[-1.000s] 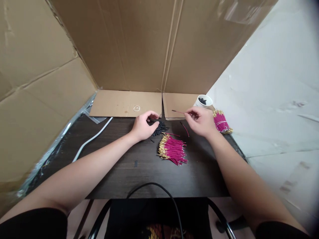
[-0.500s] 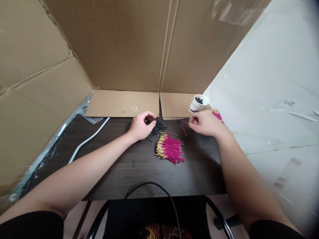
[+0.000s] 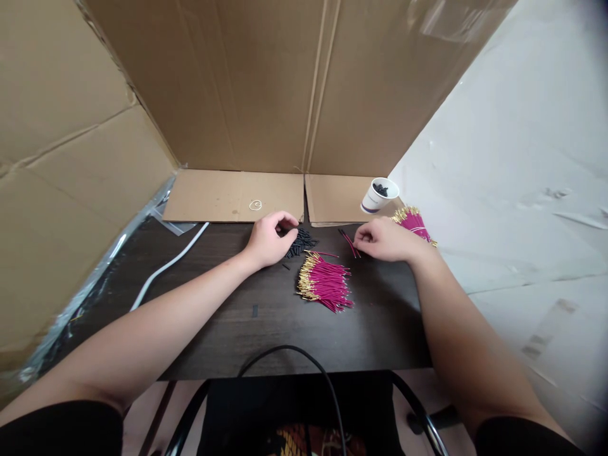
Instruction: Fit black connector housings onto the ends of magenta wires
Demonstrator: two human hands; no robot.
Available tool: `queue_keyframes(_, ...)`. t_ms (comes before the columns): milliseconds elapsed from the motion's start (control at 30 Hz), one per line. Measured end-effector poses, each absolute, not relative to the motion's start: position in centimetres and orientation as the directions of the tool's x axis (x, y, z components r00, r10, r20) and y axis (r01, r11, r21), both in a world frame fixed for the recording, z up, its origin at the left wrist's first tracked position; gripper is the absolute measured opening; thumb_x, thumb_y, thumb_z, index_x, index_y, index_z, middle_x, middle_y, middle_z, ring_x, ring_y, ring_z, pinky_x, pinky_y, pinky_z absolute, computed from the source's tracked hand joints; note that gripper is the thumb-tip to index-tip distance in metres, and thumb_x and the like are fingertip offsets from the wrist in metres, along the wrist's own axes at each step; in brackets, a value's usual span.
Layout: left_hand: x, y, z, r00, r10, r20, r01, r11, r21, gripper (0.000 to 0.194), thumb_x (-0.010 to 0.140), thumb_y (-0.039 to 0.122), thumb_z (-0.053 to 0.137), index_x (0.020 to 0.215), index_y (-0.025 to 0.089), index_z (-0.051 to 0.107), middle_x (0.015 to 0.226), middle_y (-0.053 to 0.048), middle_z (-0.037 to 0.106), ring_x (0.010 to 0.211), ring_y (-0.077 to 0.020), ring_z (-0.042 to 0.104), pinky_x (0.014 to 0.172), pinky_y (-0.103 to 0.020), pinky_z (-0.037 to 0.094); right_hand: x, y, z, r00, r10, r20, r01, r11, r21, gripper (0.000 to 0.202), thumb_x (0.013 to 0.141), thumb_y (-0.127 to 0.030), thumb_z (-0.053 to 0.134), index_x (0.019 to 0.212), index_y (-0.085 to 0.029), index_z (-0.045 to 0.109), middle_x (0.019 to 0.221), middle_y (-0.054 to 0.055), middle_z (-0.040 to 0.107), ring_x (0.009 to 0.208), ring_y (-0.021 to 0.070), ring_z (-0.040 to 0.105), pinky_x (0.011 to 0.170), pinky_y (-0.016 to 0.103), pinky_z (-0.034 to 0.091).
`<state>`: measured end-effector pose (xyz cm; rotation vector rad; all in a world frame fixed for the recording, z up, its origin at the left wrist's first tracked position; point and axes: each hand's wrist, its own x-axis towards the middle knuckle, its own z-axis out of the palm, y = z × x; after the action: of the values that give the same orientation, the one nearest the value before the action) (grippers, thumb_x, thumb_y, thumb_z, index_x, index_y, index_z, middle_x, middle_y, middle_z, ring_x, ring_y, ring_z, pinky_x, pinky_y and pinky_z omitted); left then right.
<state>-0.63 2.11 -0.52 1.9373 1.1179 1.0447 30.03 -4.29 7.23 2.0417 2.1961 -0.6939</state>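
Observation:
My left hand (image 3: 272, 239) rests at the left side of a heap of small black sleeves (image 3: 303, 240). Its thumb and forefinger are curved with a gap between them, and nothing shows in the gap. My right hand (image 3: 380, 239) is closed in a pinch at the right, with its fingertips against a magenta wire (image 3: 350, 243) that has a black end. Two such wires lie close together there, slanting on the table; the fingers partly hide one. Below and between the hands lies a pile of magenta wires (image 3: 327, 283) with gold tips to the left.
A white paper cup (image 3: 375, 201) of black sleeves stands behind my right hand. Beside it lies a tied bundle of magenta wires (image 3: 412, 220). A rubber band (image 3: 255, 205) lies on flat cardboard (image 3: 213, 196). A white cable (image 3: 166, 269) crosses the dark table's left.
My right hand has moved slightly left and towards me, bringing its wire from crosswise to alongside the other one. More of the tied bundle shows. My left hand has hardly moved.

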Motion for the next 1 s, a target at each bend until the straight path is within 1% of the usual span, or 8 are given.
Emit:
queue_keyframes(100, -0.6, 2.2, -0.7, 0.320, 0.891, 0.323, 0.376, -0.432, 0.820, 0.011, 0.094, 0.011, 0.075, 0.100, 0.019, 0.081, 0.099, -0.005, 0.082, 0.092, -0.0203, 0.074, 0.088, -0.038, 0.058, 30.1, -4.3, 7.0, -0.138, 0.928, -0.347, 0.954, 0.030, -0.299, 0.022, 0.095, -0.027, 0.062, 0.088, -0.017, 0.080, 0.082, 0.002, 0.077, 0.068, 0.0066, 0.053, 0.073, 0.027, 0.037)
queue_keyframes(167, -0.7, 2.3, -0.8, 0.327, 0.885, 0.332, 0.381, -0.445, 0.811, 0.011, 0.095, 0.011, 0.076, 0.099, 0.019, 0.081, 0.101, -0.005, 0.082, 0.094, -0.0207, 0.074, 0.088, -0.038, 0.058, 30.0, -4.3, 6.7, -0.140, 0.947, -0.291, 0.947, 0.042, -0.319, 0.021, 0.095, -0.027, 0.062, 0.088, -0.016, 0.079, 0.082, 0.003, 0.076, 0.069, 0.0068, 0.054, 0.073, 0.027, 0.037)
queue_keyframes(300, -0.9, 2.2, -0.8, 0.401, 0.845, 0.353, 0.387, -0.506, 0.771, 0.008, 0.095, 0.014, 0.081, 0.098, 0.021, 0.083, 0.109, -0.005, 0.081, 0.103, -0.0226, 0.075, 0.098, -0.042, 0.060, 28.8, -4.3, 5.5, -0.195, 0.979, 0.056, 0.883, 0.200, -0.424, 0.021, 0.096, -0.028, 0.066, 0.104, -0.015, 0.080, 0.096, 0.007, 0.078, 0.082, 0.0089, 0.062, 0.082, 0.027, 0.045)
queue_keyframes(367, -1.0, 2.1, -0.8, 0.447, 0.817, 0.363, 0.392, -0.544, 0.742, 0.005, 0.096, 0.017, 0.084, 0.098, 0.022, 0.085, 0.116, -0.006, 0.080, 0.110, -0.0244, 0.075, 0.108, -0.047, 0.059, 27.7, -4.3, 4.7, -0.323, 0.937, 0.132, 0.804, 0.345, -0.484, 0.023, 0.100, -0.031, 0.065, 0.106, -0.015, 0.081, 0.103, 0.008, 0.078, 0.091, 0.0101, 0.066, 0.089, 0.027, 0.049)
queue_keyframes(500, -1.0, 2.1, -0.9, 0.485, 0.779, 0.398, 0.393, -0.601, 0.696, 0.005, 0.097, 0.021, 0.086, 0.099, 0.025, 0.088, 0.123, -0.007, 0.077, 0.120, -0.0270, 0.074, 0.118, -0.053, 0.057, 25.7, -4.4, 3.3, -0.460, 0.881, 0.105, 0.703, 0.435, -0.563, 0.024, 0.104, -0.034, 0.066, 0.111, -0.018, 0.083, 0.111, 0.008, 0.078, 0.101, 0.0118, 0.069, 0.096, 0.028, 0.053)
queue_keyframes(700, -1.0, 2.2, -1.6, 0.554, 0.711, 0.434, 0.408, -0.686, 0.603, 0.011, 0.098, 0.023, 0.088, 0.108, 0.028, 0.092, 0.132, -0.009, 0.076, 0.129, -0.0295, 0.068, 0.121, -0.055, 0.056, 25.0, -4.2, 2.6, -0.477, 0.878, 0.042, 0.732, 0.424, -0.533, 0.021, 0.105, -0.030, 0.065, 0.103, -0.015, 0.080, 0.106, 0.008, 0.075, 0.097, 0.0110, 0.064, 0.096, 0.028, 0.049)
queue_keyframes(833, -1.0, 2.1, -1.6, 0.555, 0.718, 0.419, 0.438, -0.681, 0.587, 0.009, 0.098, 0.024, 0.089, 0.106, 0.028, 0.092, 0.127, -0.008, 0.078, 0.124, -0.0288, 0.070, 0.118, -0.055, 0.058, 24.4, -4.3, 2.6, -0.464, 0.886, -0.015, 0.788, 0.405, -0.464, 0.025, 0.109, -0.030, 0.057, 0.102, -0.014, 0.075, 0.106, 0.009, 0.072, 0.098, 0.0117, 0.058, 0.095, 0.027, 0.044)
queue_keyframes(1000, -0.9, 1.9, -1.1, 0.510, 0.757, 0.409, 0.433, -0.637, 0.638, 0.005, 0.099, 0.021, 0.086, 0.099, 0.025, 0.089, 0.119, -0.006, 0.082, 0.117, -0.0269, 0.074, 0.114, -0.052, 0.059, 23.7, -4.6, 3.1, -0.449, 0.888, -0.098, 0.858, 0.398, -0.326, 0.029, 0.111, -0.030, 0.048, 0.104, -0.012, 0.070, 0.113, 0.015, 0.071, 0.101, 0.0164, 0.054, 0.098, 0.034, 0.042)
